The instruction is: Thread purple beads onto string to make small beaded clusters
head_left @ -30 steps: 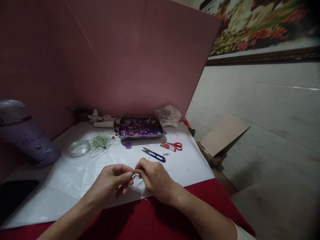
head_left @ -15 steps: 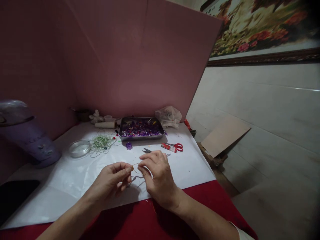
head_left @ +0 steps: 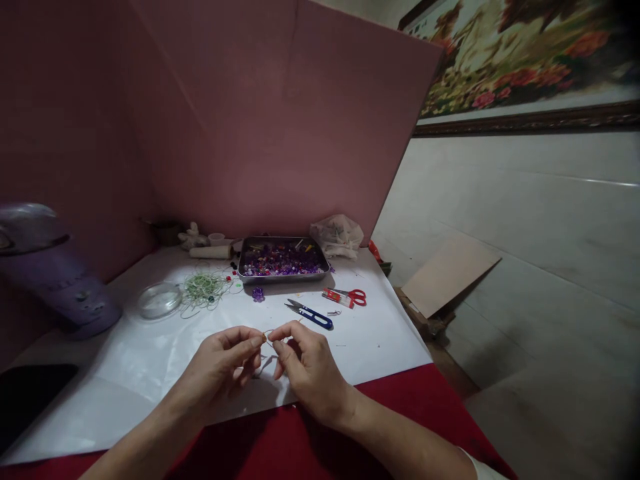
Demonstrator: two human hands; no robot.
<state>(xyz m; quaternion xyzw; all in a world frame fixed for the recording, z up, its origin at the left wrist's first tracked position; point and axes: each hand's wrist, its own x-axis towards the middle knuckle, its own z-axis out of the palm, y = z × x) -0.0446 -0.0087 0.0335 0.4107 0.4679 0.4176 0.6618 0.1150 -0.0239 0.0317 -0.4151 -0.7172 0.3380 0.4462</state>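
My left hand (head_left: pixel 220 357) pinches a tiny amber-coloured bead (head_left: pixel 264 338) between thumb and forefinger. A thin cord (head_left: pixel 269 331) loops from the bead across to my right hand (head_left: pixel 313 370). The thumb and forefinger of that hand are closed on the cord, very near the left fingertips. Both hands hover over the white sheet (head_left: pixel 350 360) close to its front edge. Just beyond the right hand lie blue thread snips (head_left: pixel 319 319), their points facing left. Whether the cord runs through the bead is too small to make out.
Behind the snips are red-handled scissors (head_left: pixel 357 297) and a purple bead cluster (head_left: pixel 258 294). A metal tray (head_left: pixel 285 277) of mostly purple beads stands farther back. Leftward are tangled green cord (head_left: pixel 203 288), a clear round dish (head_left: pixel 160 300) and a purple tumbler (head_left: pixel 70 293).
My right hand has moved down and left, nearer the left fingertips, shrinking the cord loop between them. The thread snips it partly covered now show fully. My left hand stays nearly still.
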